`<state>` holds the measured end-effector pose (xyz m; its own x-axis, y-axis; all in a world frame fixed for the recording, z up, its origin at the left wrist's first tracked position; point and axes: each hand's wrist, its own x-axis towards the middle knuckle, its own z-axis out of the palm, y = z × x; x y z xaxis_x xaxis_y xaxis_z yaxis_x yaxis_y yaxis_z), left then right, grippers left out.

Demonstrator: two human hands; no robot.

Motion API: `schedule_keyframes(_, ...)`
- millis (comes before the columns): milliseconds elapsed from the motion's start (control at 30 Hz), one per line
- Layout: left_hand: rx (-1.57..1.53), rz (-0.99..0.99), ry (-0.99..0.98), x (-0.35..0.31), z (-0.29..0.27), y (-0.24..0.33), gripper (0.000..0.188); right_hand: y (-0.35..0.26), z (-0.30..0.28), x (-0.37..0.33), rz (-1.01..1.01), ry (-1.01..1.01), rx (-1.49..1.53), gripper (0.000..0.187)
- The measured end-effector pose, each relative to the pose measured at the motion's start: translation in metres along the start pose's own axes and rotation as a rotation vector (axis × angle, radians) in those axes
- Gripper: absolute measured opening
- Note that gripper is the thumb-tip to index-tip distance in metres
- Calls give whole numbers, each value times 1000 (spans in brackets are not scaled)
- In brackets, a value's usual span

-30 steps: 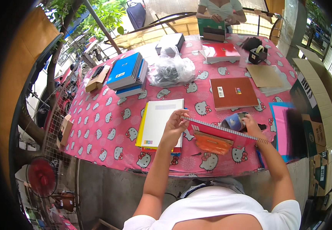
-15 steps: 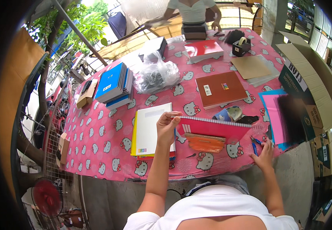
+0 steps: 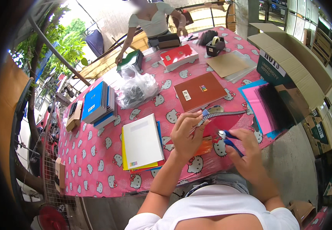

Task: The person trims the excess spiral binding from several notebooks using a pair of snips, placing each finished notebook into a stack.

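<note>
I now have the blue-handled pliers (image 3: 231,142) up off the table (image 3: 85,165); half a second ago the right hand (image 3: 248,151) was only reaching down to them near the edge. The left hand (image 3: 189,132) has brought the magenta spiral notebook (image 3: 224,123) round as well, so its coil end and the metal head of the pliers are near each other. As I judge it, tool and workpiece are in place together, one in each hand, and the picking-up part is over.

On the left, the fingers are pinched on the end of the coil, with the forearm rising steeply from the lower edge and the knuckles toward me. The notebook hangs tilted from that grip, coil edge uppermost, above an orange block (image 3: 205,147) that it partly hides. On the right, the forearm slants up and inward, slightly blurred, and the fingers are wrapped around the blue handles, which stand spread apart. The pliers' head points left toward the other hand; I cannot tell whether it touches the cover behind it.

Left of the hands lies a white spiral notebook (image 3: 143,140) on a small pile, and a brown notebook (image 3: 200,92) sits just beyond. Across from me, a co-worker's hand (image 3: 119,58) is at a green notebook (image 3: 130,59) that now lies on the far stack.
</note>
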<state>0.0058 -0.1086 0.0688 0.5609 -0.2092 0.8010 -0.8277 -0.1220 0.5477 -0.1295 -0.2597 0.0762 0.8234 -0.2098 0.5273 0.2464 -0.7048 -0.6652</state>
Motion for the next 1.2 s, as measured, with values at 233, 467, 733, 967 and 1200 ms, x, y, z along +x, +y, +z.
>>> schedule_keyframes(233, -32, 52, -61, -9, 11, 1, 21, -12, -1, 12, -88, 3, -125, 39)
schedule_keyframes(467, 3, 249, -127, -2, 7, 8, 17, 38, -11, 16, 862, -655, 1543, 33)
schedule_keyframes(733, -38, -159, 754, -9, -137, -48, 16, 145, 33, -45, 251, -90, 103, 36)
schedule_keyframes(967, -121, -708, 1266, -124, -220, -105, 18, 183, 60, -3, 44, -65, -484, 35)
schedule_keyframes(1200, 1061, -749, 627, -167, -203, -133, 36, 178, 195, 135, -475, -353, -258, 32)
